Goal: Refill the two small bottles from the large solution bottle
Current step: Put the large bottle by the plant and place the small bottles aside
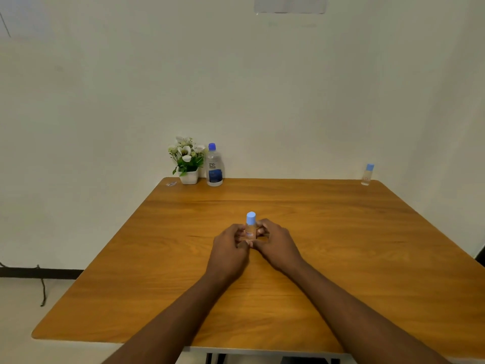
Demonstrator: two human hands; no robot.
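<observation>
Left hand (231,248) and right hand (278,245) pinch capped small bottle (250,227), upright on bench (328,258), well in front of renu solution bottle (214,166). Risk: light bottle likely tips or slips during uncapping.

A wooden table (341,258) with rounded corners stands against a pale wall (262,88). Near its far left corner sits 1 white pot (188,177) of white flowers (186,151). A small scrap (171,183) lies just left of the pot. A dark cable (42,290) trails over the floor beyond the left edge.
</observation>
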